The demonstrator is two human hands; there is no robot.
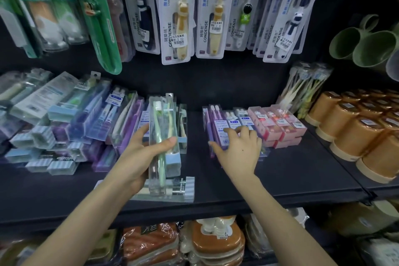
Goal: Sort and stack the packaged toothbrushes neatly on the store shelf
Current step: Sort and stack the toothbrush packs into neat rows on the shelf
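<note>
My left hand [138, 153] grips a clear toothbrush box [163, 129] with a green and a cream brush inside, held upright above the black shelf [280, 179]. Under it lies another clear pack [172, 190] flat near the shelf's front edge. My right hand [239, 149] rests with spread fingers on a row of purple and blue toothbrush packs [224, 127]. Pink packs [280, 123] stand stacked to their right. A jumbled pile of purple, blue and clear packs [64, 125] fills the shelf's left side.
Carded toothbrushes [177, 17] hang above the shelf. Orange tubs [367, 131] crowd the right end, with green cups [362, 43] hanging above them. A clear bundle of brushes [302, 88] leans at the back right. Packaged goods [211, 242] fill the lower shelf.
</note>
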